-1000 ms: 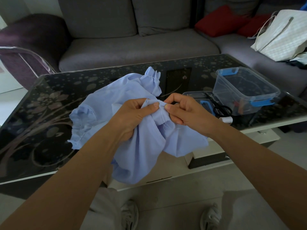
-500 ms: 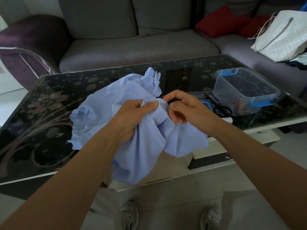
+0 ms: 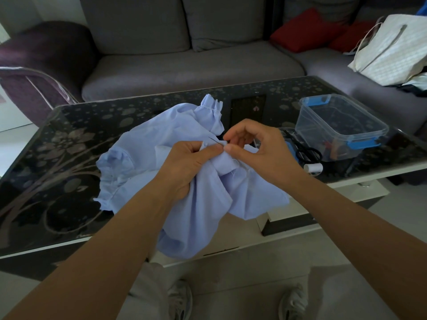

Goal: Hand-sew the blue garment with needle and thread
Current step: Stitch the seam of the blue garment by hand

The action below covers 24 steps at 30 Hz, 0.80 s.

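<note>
The garment (image 3: 147, 153), a single piece of pale blue cloth with gathered frilly edges, lay bunched partly on the near edge of the counter (image 3: 57, 158) and partly hanging off it toward the person, lifted in the middle by two hands. The left hand (image 3: 184, 165) gripped a gathered handful of the cloth, fingers curled under it and the thumb pressed flat along a folded seam on top. The right hand (image 3: 261, 153) met it at that fold, its thumb and forefinger pinched together at the end of one thin dark needle (image 3: 216, 141) that slanted into the cloth, the other fingers loosely curled; any thread was too fine to make out. The counter was a low black glass top printed with pale flowers and leaves on a white base. On its right end stood one clear plastic box (image 3: 342, 125) with blue clips, and just beside it, toward the person, lay one pair of black scissors (image 3: 308, 153) and one white spool (image 3: 313, 167). Beyond the counter ran a grey sofa (image 3: 184, 65) bearing two red cushions (image 3: 302, 31) and one white bag (image 3: 392, 49) at its right end; a dark purple armchair (image 3: 46, 56) stood to the left. Below, on the pale floor (image 3: 242, 285), two light shoes (image 3: 180, 299) showed.
</note>
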Each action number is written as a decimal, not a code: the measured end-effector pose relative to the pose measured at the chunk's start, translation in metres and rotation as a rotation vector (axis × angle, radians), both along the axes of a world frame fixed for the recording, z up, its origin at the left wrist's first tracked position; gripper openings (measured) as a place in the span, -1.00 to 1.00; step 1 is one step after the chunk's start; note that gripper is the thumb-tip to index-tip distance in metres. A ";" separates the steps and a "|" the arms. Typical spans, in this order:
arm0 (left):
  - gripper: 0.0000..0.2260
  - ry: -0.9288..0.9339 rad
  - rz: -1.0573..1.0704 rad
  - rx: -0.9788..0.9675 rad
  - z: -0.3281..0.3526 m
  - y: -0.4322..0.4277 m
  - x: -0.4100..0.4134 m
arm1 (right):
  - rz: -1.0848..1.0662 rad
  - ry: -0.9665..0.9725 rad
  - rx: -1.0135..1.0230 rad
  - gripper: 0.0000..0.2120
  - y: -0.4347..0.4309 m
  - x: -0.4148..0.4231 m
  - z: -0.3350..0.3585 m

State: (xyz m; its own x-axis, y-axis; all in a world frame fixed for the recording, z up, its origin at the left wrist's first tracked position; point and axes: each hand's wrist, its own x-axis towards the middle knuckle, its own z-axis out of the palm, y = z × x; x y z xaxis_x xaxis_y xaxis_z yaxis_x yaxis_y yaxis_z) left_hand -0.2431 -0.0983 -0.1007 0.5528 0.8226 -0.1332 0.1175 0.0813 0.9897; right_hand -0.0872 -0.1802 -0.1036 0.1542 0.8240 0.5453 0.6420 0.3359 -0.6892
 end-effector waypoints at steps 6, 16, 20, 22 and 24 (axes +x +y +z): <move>-0.61 0.032 -0.015 -0.003 0.000 0.000 -0.001 | 0.012 -0.087 -0.012 -0.83 0.003 0.001 -0.004; -0.79 0.079 0.097 -0.003 -0.012 0.013 0.000 | 0.352 0.040 -0.073 -0.90 -0.007 -0.018 0.009; -0.80 0.012 0.233 -0.060 -0.018 0.025 0.000 | 0.994 0.280 -0.958 -0.94 -0.021 -0.011 0.021; -0.67 0.024 0.278 -0.070 -0.018 0.027 -0.001 | 1.203 0.226 -1.332 -0.87 -0.025 -0.008 0.021; -0.61 0.023 0.276 -0.071 -0.018 0.028 -0.001 | 1.228 0.248 -1.433 -0.85 -0.025 -0.006 0.025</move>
